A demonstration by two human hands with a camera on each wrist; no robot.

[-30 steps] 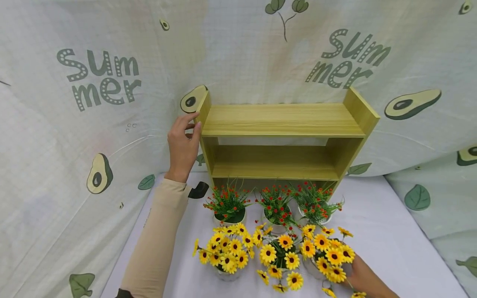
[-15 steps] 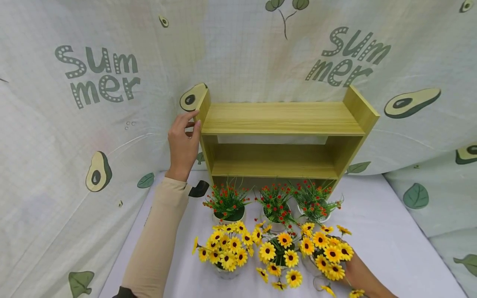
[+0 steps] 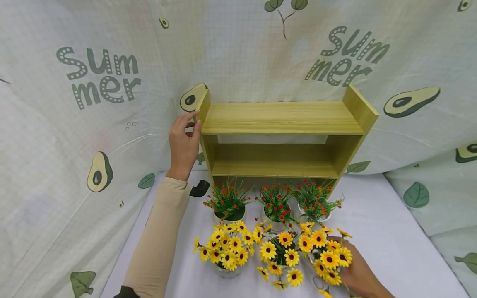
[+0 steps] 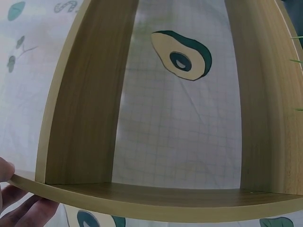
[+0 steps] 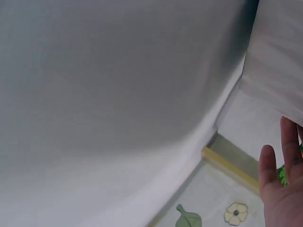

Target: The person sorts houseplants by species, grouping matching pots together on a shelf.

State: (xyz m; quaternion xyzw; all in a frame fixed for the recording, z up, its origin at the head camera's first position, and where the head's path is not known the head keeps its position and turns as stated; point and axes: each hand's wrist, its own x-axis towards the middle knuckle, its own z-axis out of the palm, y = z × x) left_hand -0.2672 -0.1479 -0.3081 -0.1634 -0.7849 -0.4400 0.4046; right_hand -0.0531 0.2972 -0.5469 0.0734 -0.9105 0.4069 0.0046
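Note:
My left hand [image 3: 184,142] pinches the left side panel of a light wooden shelf [image 3: 275,120]. In the left wrist view the thumb [image 4: 5,170] lies on one face of the panel's edge, with fingers [image 4: 35,210] on the other. My right hand [image 3: 357,267] is curved round the right side of the rightmost pot of yellow sunflowers [image 3: 329,260], its fingertips hidden behind the blooms. In the right wrist view that hand [image 5: 284,184] shows at the right edge, with a bit of green beside the fingers; the pot is out of sight there.
Two more sunflower pots stand left of it, one in the middle [image 3: 285,240] and one at the left [image 3: 229,252]. Behind them, pots with small red blooms [image 3: 229,203] stand in a row before the shelf. Printed cloth [image 3: 242,49] hangs behind the white table [image 3: 387,231].
The rightmost sunflowers have shifted and turned a little to the left, and more of my right hand shows beside them. My left hand stays at the shelf panel.

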